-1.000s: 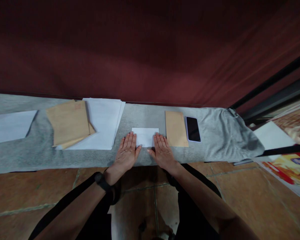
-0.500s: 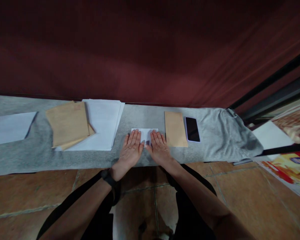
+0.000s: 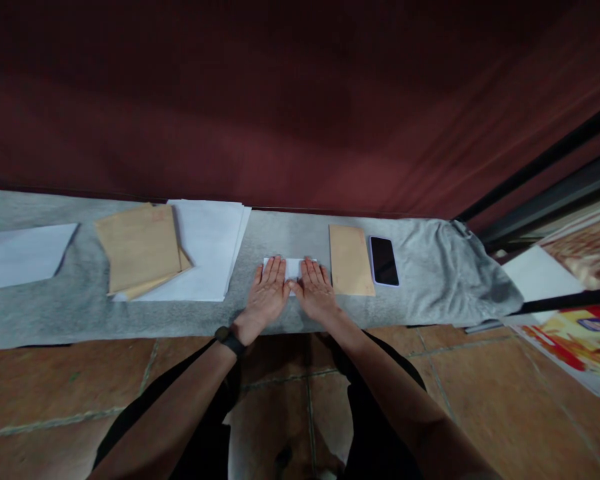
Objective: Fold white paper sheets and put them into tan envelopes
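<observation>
A small white piece of paper, apparently folded, lies on the grey cloth. My left hand rests flat on its left part, fingers stretched out and pointing away from me. On the right part lies my right hand, also flat with fingers extended. The two thumbs nearly meet over the middle. Most of the paper is hidden under both hands. Just right of my right hand is a brown envelope, lying flat, with a phone beside it, its screen dark.
Left of my hands, several brown envelopes overlap a stack of white sheets. Another white sheet lies at the far left. Grey cloth covers the narrow surface, bunched at its right end. A dark red panel stands behind.
My left hand has slid slightly to the right, bringing the thumbs closer together. Both hands stay flat on the paper.
</observation>
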{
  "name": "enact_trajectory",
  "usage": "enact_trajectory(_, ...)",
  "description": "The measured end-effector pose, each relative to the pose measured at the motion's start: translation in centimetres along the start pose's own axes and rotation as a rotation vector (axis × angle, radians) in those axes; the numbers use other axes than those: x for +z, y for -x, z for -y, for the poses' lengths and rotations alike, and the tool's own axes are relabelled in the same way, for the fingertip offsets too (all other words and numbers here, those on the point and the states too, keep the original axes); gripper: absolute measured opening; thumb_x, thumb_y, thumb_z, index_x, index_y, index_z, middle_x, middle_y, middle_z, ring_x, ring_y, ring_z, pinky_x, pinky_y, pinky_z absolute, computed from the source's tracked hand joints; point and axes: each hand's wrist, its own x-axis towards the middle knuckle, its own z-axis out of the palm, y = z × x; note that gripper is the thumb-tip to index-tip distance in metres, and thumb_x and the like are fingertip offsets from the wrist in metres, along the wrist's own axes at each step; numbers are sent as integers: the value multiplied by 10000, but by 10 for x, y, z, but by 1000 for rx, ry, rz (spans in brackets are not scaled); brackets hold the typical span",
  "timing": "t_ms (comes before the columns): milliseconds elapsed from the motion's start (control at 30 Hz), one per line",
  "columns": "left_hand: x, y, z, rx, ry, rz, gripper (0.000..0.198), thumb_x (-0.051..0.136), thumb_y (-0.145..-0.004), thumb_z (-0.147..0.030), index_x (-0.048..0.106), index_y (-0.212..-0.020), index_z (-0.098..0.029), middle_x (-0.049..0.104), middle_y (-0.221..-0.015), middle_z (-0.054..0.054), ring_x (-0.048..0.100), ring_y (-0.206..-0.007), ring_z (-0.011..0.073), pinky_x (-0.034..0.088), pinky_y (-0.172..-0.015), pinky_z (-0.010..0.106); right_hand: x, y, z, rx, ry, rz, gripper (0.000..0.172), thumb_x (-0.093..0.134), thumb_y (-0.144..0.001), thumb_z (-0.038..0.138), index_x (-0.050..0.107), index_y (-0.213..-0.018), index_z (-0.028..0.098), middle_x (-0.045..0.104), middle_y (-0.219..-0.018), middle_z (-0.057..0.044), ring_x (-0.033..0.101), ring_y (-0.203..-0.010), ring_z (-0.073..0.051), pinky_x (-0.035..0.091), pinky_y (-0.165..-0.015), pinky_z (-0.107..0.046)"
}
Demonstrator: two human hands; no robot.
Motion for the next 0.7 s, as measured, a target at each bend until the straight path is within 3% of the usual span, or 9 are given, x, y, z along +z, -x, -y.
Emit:
enact_trajectory(433, -12, -2, 13, -159, -47, 31, 649, 240, -1039, -387, 307, -1588, -49, 329, -1651, 168, 241, -1566, 271, 169, -1281, 462, 1, 2, -2, 54, 78, -4, 754, 397, -1057, 523, 304, -1579, -12, 279, -1654, -218, 289, -1536, -336, 194, -1257, -482)
enact_trajectory(600, -14, -7, 19, -133, -16, -9, 612, 296, -1024, -354, 389, -1543, -43, 385, -1626, 191, 294, -1547, 295, 193, -1269, 473, -6, 0, -5, 47, 78, 5, 689, 408, -1064, 475, 342, -1572, 14, 313, -1648, -197, 313, -1526, -329, 183, -1259, -485)
enact_trajectory(700, -19, -12, 22, -101, 13, -34, 564, 352, -1008, -331, 472, -1474, -36, 457, -1575, 219, 387, -1491, 327, 267, -1234, 475, -12, -5, -8, 41, 68, 21, 635, 419, -1064, 426, 376, -1563, 36, 348, -1639, -181, 331, -1518, -321, 187, -1258, -482)
